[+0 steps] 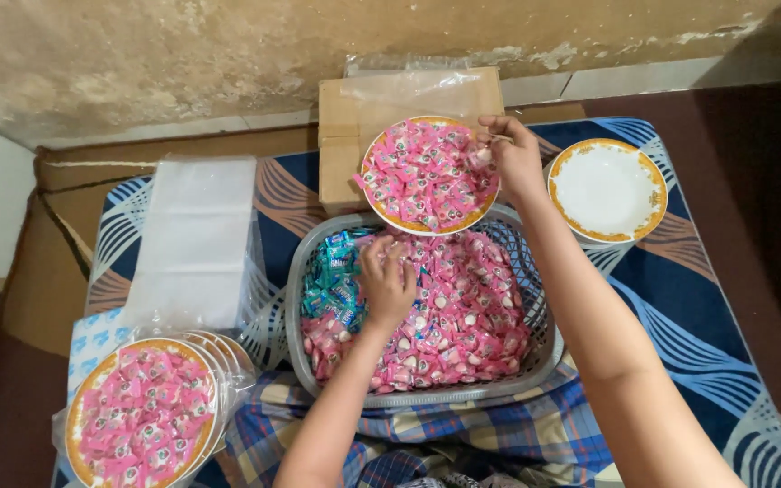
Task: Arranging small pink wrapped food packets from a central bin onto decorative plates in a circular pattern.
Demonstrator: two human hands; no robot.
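**One plate bagged, one nearly heaped, one bare**

The left hand (387,287) is down in the grey basket (535,357), fingers curled into the pink sweets (463,325); whether its grip has closed on any I cannot tell, since the fingertips are buried. A smaller patch of teal sweets (334,280) lies at the basket's left side, just beside that hand.

The right hand (512,155) reaches past the basket to the filled plate (427,174), which rests partly on the basket's far rim and partly against a cardboard box (341,113). Its fingertips are pinched at the plate's right edge among the sweets there; the grip looks closed on a sweet or two, though that spot is too small to be sure.

Judging by how things lie, the work is partway through. A bagged plate (142,416), heaped with pink sweets and wrapped in clear plastic, sits at near left and looks finished. The plate under the right hand is already well covered and seems close to full, but is not yet wrapped. An empty plate (607,190), white with an orange rim, waits at far right, well apart from the basket. The basket is still mostly full, and a stack of clear bags (193,239) lies at left on the patterned cloth (698,298), so plenty remains.
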